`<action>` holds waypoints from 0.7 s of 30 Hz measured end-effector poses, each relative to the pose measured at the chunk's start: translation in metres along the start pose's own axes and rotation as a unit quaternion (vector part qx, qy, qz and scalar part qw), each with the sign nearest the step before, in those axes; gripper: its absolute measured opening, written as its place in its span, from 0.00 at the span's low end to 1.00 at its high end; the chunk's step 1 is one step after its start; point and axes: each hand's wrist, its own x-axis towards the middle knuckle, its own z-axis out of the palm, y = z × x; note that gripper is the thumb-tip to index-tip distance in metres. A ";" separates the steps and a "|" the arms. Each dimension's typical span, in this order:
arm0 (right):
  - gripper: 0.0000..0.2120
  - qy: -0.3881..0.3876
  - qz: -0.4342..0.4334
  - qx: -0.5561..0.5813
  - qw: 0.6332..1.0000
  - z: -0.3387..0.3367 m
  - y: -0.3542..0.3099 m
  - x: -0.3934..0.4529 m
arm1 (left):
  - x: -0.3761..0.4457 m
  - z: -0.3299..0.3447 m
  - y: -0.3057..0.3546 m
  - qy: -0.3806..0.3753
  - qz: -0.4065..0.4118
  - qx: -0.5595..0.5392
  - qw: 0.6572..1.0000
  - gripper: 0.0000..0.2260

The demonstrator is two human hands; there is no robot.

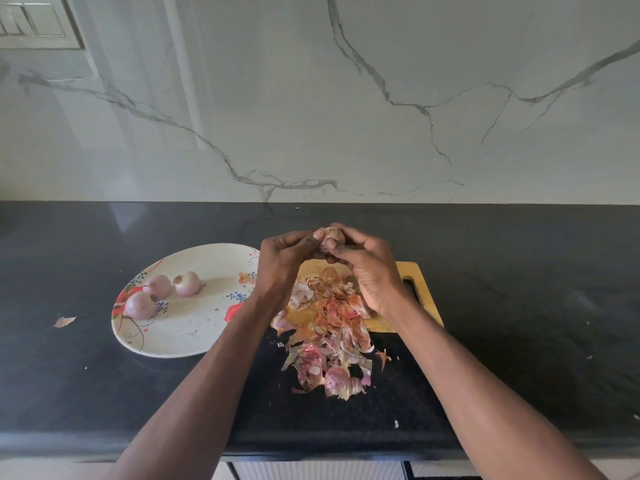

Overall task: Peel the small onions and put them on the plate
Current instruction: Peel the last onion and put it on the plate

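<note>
Both hands meet above the far end of the wooden cutting board (420, 299). Between them is a small onion (331, 238), still partly in its papery skin. My left hand (282, 261) pinches it from the left and my right hand (367, 268) curls round it from the right. A white flowered plate (187, 327) lies to the left on the black counter. Three peeled pinkish onions sit on its left part: one (140, 305) nearest me, one (158, 285) behind it, one (187, 283) further right.
A heap of onion peels (329, 337) covers the board's near end and spills onto the black counter (519, 306). One loose peel (64, 321) lies left of the plate. A marble wall rises behind the counter. The counter's front edge runs below my forearms.
</note>
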 end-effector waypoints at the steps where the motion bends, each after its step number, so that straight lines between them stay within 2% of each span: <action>1: 0.21 0.012 -0.013 -0.020 1.000 -0.001 0.001 0.000 | -0.001 0.001 0.000 0.011 0.003 -0.005 1.000 0.07; 7: 0.12 0.018 -0.044 -0.030 0.998 0.004 0.003 -0.004 | -0.006 0.012 -0.006 0.114 0.011 -0.034 0.993 0.09; 13: 0.14 0.016 -0.029 0.004 0.999 0.012 0.006 -0.004 | -0.013 0.020 -0.003 0.166 0.015 -0.054 0.984 0.09; 21: 0.12 -0.022 0.007 0.019 1.000 0.011 0.004 -0.005 | -0.013 0.017 -0.008 0.161 0.047 0.056 0.984 0.13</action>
